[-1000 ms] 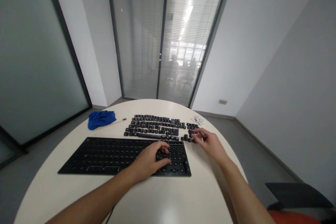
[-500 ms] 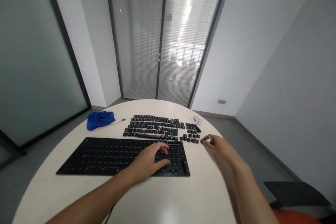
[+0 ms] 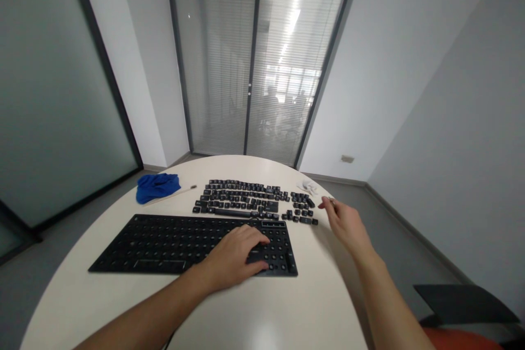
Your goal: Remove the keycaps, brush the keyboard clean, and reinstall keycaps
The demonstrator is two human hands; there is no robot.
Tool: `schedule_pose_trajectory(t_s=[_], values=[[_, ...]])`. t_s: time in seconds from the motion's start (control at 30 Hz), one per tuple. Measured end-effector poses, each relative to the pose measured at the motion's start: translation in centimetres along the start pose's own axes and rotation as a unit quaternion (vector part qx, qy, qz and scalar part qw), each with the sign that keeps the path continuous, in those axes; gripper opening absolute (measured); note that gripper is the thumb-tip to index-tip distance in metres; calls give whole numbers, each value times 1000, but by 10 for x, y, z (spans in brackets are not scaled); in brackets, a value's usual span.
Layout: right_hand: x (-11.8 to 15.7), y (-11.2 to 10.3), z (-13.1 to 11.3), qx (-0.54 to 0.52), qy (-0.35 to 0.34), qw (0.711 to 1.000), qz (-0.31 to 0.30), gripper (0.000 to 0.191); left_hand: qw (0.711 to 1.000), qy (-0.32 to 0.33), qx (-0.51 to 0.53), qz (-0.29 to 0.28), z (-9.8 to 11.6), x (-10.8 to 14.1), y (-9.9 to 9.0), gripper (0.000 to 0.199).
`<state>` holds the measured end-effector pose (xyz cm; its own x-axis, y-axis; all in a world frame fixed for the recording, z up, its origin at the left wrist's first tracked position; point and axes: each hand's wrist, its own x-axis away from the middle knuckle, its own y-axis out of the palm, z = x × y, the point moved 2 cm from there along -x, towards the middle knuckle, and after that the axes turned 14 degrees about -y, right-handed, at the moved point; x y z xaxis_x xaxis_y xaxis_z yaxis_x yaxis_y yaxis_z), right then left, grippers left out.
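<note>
On the round table lies a black keyboard (image 3: 164, 240) with its keycaps off. My left hand (image 3: 233, 254) rests on its right part, fingers spread and slightly bent, thumb low over the number pad area. My right hand (image 3: 344, 224) is raised just right of the loose number pad keycaps (image 3: 301, 205). Its fingers are drawn together around a small, thin, pale thing that is too blurred to name. One keycap (image 3: 315, 222) sits at the right end of the nearest row. Behind the keyboard, several rows of keycaps (image 3: 238, 197) are laid out.
A blue cloth (image 3: 158, 187) lies at the table's left, with a thin-handled brush (image 3: 184, 191) beside it. A crumpled white item (image 3: 308, 187) is at the far right of the table (image 3: 262, 306). To the lower right stands a black and red chair (image 3: 463, 303).
My right hand has lifted away from the keycap at the right end of the row, which now lies there alone. My left hand has shifted slightly right and nearer me on the keyboard.
</note>
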<state>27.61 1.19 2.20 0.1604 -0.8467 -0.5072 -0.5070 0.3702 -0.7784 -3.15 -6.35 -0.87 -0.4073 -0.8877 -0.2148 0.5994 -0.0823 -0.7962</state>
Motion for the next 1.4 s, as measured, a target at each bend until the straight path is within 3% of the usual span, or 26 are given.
schedule_pose_trajectory(t_s=[0.1, 0.2, 0.3, 0.4, 0.67, 0.87, 1.07, 1.2, 1.4], values=[[1, -2, -20, -59, -28, 994, 92, 63, 1000, 19, -25, 3, 1, 0, 0, 33], [5, 3, -36, -112, -89, 983, 113, 63, 999, 30, -44, 0, 2, 0, 0, 29], [10, 16, -46, -201, -107, 973, 49, 67, 997, 33, -64, -4, 3, 0, 0, 27], [14, 31, -53, -291, -81, 953, -33, 65, 997, 39, -72, -6, 4, 1, -1, 25], [16, 50, -59, -328, -48, 936, -120, 62, 997, 43, -71, -2, 5, 3, -2, 21], [14, 52, -58, -345, -10, 933, -101, 71, 997, 42, -68, -6, 5, 3, -3, 25], [13, 50, -58, -336, 2, 937, -98, 75, 995, 51, -84, -14, 5, 3, -2, 42], [13, 49, -58, -337, 10, 937, -88, 76, 995, 48, -88, -16, 5, 3, -1, 40], [16, 60, -59, -345, 21, 930, -122, 72, 995, 50, -88, -14, 7, 3, -2, 37]])
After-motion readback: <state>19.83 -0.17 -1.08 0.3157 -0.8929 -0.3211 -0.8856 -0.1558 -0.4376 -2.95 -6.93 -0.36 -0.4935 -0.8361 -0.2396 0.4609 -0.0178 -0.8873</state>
